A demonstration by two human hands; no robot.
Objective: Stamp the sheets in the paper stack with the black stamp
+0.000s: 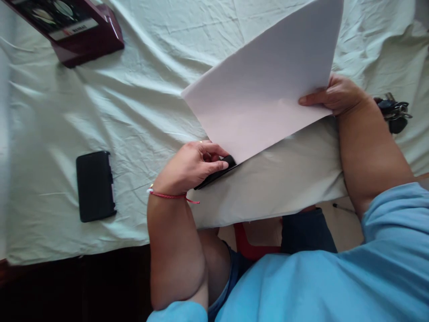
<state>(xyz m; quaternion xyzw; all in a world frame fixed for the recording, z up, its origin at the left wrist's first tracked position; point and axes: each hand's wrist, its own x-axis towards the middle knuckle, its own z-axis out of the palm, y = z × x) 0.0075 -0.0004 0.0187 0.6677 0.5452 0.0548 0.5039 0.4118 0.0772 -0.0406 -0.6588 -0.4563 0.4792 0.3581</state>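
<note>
My left hand (191,166) is closed around a small black stapler (215,177), thumb and fingers pressing near its front end. That front end meets the near left corner of the white paper (264,89); whether the corner lies inside its jaws I cannot tell. On the right, my right hand (338,95) grips the paper's edge with the thumb on top and the other fingers hidden underneath. The paper is tilted, its far side raised off the cloth. A red string bracelet (167,195) circles my left wrist.
A pale green wrinkled cloth (150,103) covers the table. At left lies a black phone-like case (95,187). A dark red box-like stand (89,40) is at the far left. Keys (395,112) lie beyond my right forearm. A red chair edge (246,243) shows below.
</note>
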